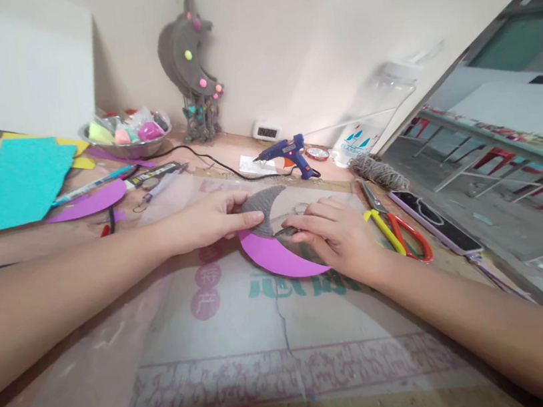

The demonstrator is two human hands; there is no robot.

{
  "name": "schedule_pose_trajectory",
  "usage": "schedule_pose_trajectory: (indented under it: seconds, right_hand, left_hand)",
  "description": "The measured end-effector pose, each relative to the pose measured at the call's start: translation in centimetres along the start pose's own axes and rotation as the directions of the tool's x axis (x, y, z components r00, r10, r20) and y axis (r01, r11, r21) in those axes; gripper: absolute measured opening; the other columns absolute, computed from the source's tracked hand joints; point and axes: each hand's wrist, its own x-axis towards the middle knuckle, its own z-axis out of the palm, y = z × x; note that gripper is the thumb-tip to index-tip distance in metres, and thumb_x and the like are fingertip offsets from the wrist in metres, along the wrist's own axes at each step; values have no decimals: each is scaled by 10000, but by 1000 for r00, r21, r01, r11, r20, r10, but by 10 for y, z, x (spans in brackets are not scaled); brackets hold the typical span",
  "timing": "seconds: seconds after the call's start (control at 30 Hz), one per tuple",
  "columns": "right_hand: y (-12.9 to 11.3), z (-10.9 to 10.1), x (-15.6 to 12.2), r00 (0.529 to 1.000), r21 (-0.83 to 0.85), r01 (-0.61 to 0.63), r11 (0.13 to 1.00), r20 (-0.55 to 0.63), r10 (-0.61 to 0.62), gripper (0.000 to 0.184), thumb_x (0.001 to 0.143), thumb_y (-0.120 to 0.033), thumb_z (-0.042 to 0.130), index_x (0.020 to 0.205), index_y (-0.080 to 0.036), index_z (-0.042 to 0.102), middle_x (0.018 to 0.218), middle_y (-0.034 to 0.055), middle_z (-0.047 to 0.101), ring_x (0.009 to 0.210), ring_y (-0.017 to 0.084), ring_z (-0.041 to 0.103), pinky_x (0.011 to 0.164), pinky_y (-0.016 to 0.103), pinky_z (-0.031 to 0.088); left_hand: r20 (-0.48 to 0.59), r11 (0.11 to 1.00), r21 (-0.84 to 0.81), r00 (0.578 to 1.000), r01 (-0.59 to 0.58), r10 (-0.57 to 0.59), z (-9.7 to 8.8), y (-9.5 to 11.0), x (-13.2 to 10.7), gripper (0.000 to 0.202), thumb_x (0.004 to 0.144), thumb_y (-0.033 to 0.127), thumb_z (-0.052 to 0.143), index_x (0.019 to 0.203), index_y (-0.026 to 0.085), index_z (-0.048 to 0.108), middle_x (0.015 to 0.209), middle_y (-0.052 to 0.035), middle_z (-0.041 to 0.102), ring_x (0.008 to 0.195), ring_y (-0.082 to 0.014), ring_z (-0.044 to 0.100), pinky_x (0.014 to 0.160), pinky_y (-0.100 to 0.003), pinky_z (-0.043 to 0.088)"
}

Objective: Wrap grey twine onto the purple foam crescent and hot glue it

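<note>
A purple crescent moon cutout (pixel 279 256) is held above the plastic-covered work surface, its upper part wound with grey yarn (pixel 265 203). My left hand (pixel 208 222) grips the wound end, with the thumb lying on top of the yarn. At the inner curve, where the winding stops, the fingers of my right hand (pixel 339 231) are pinched together on dark grey yarn close to the cutout. The right hand hides the crescent's right tip.
Behind the hands lies a blue glue gun (pixel 289 154) with its cord. To the right are a yarn skein (pixel 377 172), scissors (pixel 396 226) and a phone (pixel 435 221). Turquoise sheet (pixel 16 182) and a metal bowl (pixel 131 142) stand left. A decorated grey moon (pixel 185 60) hangs behind.
</note>
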Motion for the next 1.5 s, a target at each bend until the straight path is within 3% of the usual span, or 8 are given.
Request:
schedule_pose_trajectory:
  seconds: [0.17,0.27,0.5,0.73,0.97,1.5]
  right_hand:
    - [1,-1,-1,992,148,-90,985,-70,102,237,922,-306,487,1002,-153,649,725,39,577,695,157,520,653,288,396]
    - [4,1,-2,987,211,-138,968,-52,152,237,926,-312,473,1021,-170,637,745,38,580,716,160,535,667,292,410]
    - [5,4,-1,996,239,-79,968,-12,84,261,924,-339,474,983,-160,655,713,33,572,695,158,520,645,287,392]
    - [5,6,-2,998,245,-65,967,-7,69,253,922,-317,483,990,-147,657,708,34,567,698,156,515,644,281,386]
    - [6,6,-2,997,256,-80,963,11,80,244,912,-316,503,985,-151,668,715,41,583,703,159,525,650,283,391]
    - [6,7,-2,992,334,-126,934,23,125,256,911,-330,502,984,-149,668,693,30,567,690,153,527,649,284,399]
  left_hand:
    - [-2,999,-12,999,-48,48,1,-1,0,297,862,444,517,959,169,574,698,33,463,552,-81,401,489,-205,316]
    - [-8,998,-37,998,-55,55,2,-1,1,302,859,432,523,1008,179,592,749,19,537,577,-90,448,515,-211,347]
    - [6,980,-134,988,-150,152,3,-1,3,254,852,312,561,1057,166,590,914,-17,644,830,-142,574,720,-249,448]
    - [3,980,-148,991,-135,137,3,0,1,276,849,351,571,1052,165,590,859,-8,637,767,-136,575,664,-242,457]
    - [16,972,-165,985,-168,172,3,-1,2,225,866,299,557,1044,171,608,980,-18,660,877,-145,586,774,-263,460]
    - [28,960,-225,983,-168,179,2,-8,4,260,866,323,561,1088,194,602,968,-19,658,875,-148,589,785,-281,468]
